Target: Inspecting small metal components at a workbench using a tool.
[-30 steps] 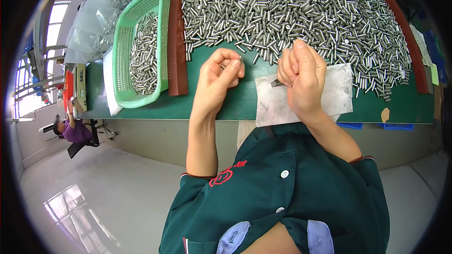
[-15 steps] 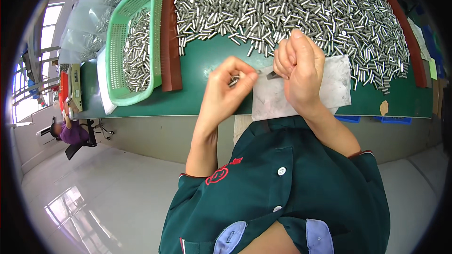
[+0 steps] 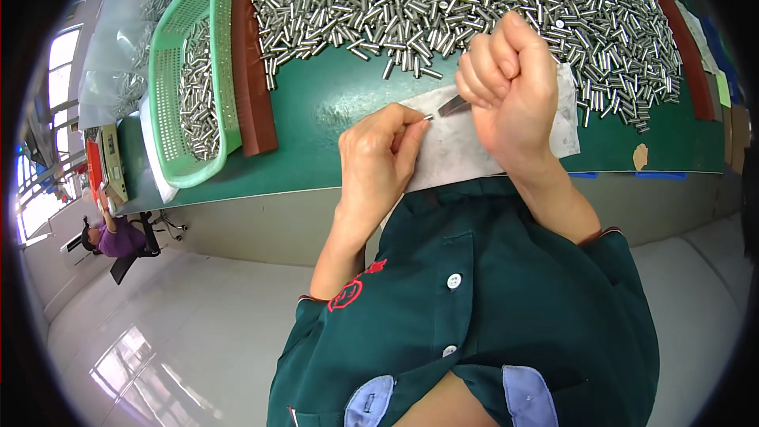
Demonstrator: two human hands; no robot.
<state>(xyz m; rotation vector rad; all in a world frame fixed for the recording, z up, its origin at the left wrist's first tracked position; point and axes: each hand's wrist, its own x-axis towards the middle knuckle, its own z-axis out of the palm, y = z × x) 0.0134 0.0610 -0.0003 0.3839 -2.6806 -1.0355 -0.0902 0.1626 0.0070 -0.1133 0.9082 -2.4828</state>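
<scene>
Between the thumb and fingertips of my left hand (image 3: 375, 154) is a small metal pin (image 3: 428, 117), its end poking out to the right. My right hand (image 3: 514, 95) is closed in a fist around a knife-like tool; its dark, flat blade (image 3: 452, 106) points left toward the pin, a small gap apart. The tool's handle is hidden in the fist. Beneath both hands lies a smudged whitish cloth (image 3: 447, 156) at the table's near edge. Beyond them spreads a large heap of short metal pins (image 3: 466, 0) on the green table (image 3: 316, 111).
Red-brown strips (image 3: 254, 103) border the heap left and right. A green plastic basket (image 3: 162, 111) of pins stands at left, near clear bags (image 3: 118, 47) of pins. A scale-like device (image 3: 112, 166) is farther left. A person in purple (image 3: 120, 239) sits beyond.
My left hand has turned so the pin's end shows at its fingertips. The right fist has risen slightly away from me with the blade. The view has shifted a little.
</scene>
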